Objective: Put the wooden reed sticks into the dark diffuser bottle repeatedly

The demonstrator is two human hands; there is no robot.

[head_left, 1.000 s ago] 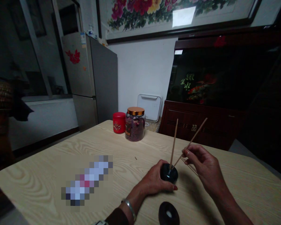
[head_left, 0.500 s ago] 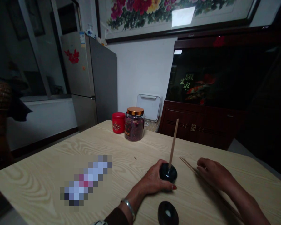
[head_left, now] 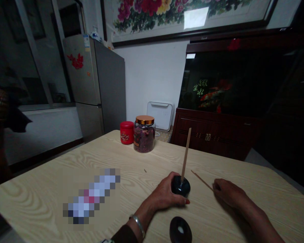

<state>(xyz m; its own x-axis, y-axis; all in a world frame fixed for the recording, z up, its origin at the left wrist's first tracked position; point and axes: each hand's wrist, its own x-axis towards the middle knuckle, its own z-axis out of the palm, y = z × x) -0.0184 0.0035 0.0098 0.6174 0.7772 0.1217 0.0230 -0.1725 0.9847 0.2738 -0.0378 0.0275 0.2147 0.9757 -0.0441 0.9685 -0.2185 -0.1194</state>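
Two hands rest on a pale wood-grain surface (head_left: 35, 199). The left hand (head_left: 163, 196) is closed around a black base (head_left: 180, 186), its fingers wrapped over the near side, and an upright stick (head_left: 185, 155) stands out of the base, its top tilted slightly to the right. The right hand (head_left: 229, 194) lies low on the surface, loosely curled; whether its grip pinches anything cannot be told. It touches the near end of a thin loose stick (head_left: 202, 180), which lies flat, its long axis running diagonally up and left, away from the right hand. The far tip of this stick ends just right of the upright stick, apart from the black base. The right hand is the nearer of the two hands to it. Compared with the frame a second earlier, no second stick is raised against the base, and the right hand has dropped from midair to the surface. A black disc (head_left: 180, 230) with a pale centre lies below the base, and a red tin (head_left: 127, 132) and a glass jar (head_left: 144, 133) stand at the far edge.
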